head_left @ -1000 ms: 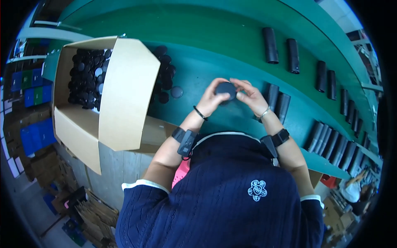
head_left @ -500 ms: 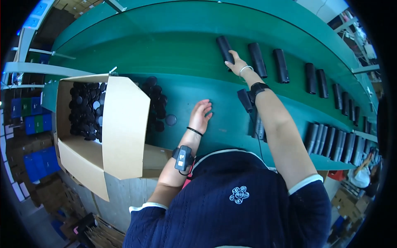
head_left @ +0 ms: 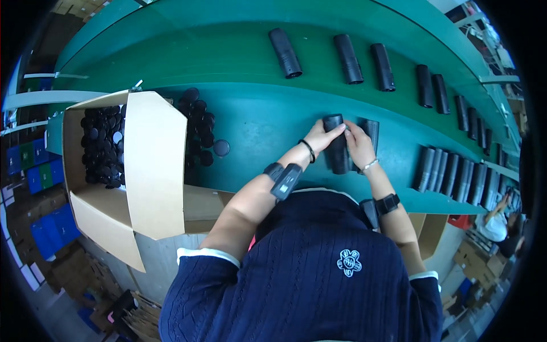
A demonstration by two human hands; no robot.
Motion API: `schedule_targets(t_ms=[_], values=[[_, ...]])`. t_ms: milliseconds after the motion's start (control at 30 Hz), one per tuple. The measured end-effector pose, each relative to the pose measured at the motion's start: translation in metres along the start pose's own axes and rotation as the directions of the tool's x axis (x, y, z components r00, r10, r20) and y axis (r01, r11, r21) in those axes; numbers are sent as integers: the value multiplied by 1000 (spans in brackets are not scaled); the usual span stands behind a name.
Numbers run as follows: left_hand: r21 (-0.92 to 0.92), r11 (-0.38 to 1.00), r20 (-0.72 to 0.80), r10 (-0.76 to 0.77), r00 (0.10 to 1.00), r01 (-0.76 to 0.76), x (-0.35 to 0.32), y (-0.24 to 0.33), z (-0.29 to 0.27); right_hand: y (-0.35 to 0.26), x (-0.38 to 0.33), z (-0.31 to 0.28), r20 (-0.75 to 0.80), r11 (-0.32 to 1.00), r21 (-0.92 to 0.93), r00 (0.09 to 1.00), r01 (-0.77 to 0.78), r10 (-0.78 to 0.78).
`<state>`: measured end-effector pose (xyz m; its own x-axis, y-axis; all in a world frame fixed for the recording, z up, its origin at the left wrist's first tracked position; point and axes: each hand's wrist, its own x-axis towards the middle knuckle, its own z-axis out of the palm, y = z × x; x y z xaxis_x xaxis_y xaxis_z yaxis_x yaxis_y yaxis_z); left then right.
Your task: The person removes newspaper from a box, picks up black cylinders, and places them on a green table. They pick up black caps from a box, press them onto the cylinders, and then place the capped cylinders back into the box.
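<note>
A black ribbed tube [head_left: 338, 154] is in front of me over the bench. My left hand [head_left: 322, 137] is closed around its upper part, thumb across the front. My right hand [head_left: 360, 149] is closed at the tube's right side, its fingertips together near the left thumb. Whether something small is pinched between the fingertips cannot be seen. Behind the right hand is another black tube [head_left: 371, 130], partly covered. To the left, black round discs [head_left: 200, 122] lie heaped beside an open carton, with one disc [head_left: 221, 148] apart from the heap.
The open cardboard box [head_left: 156, 165] at left holds many black discs. Several black tubes [head_left: 348, 59] are spaced along the green belt [head_left: 228, 62] beyond the bench. A row of tubes [head_left: 451, 174] stands at right. Metal frame bars cross both sides.
My right hand has come back from a tube on the belt to the bench; that tube now lies farther left. My left hand has gone from empty to holding a tube.
</note>
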<state>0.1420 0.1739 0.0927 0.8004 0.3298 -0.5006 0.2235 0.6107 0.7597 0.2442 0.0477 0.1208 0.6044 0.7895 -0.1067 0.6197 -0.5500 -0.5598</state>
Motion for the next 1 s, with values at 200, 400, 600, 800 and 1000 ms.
schedule_targets(t_ms=[200,400,600,800,1000], values=[[348,799,264,417,870,-489,-83,34,-33,-57,-8,-37,442,277,865,896,-419,-25],[418,725,253,487,836,-548,-103,24,-46,-67,-18,-10,396,323,883,910,-339,-127],[239,838,170,460,871,-490,-103,15,-48,-75,-25,-3,471,187,874,877,-449,-97],[210,869,207,408,889,-448,-100,20,-50,-81,-20,2,369,297,897,925,-328,-93],[346,794,51,516,855,-500,-91,12,-65,-91,-2,1,413,230,896,903,-379,-122]])
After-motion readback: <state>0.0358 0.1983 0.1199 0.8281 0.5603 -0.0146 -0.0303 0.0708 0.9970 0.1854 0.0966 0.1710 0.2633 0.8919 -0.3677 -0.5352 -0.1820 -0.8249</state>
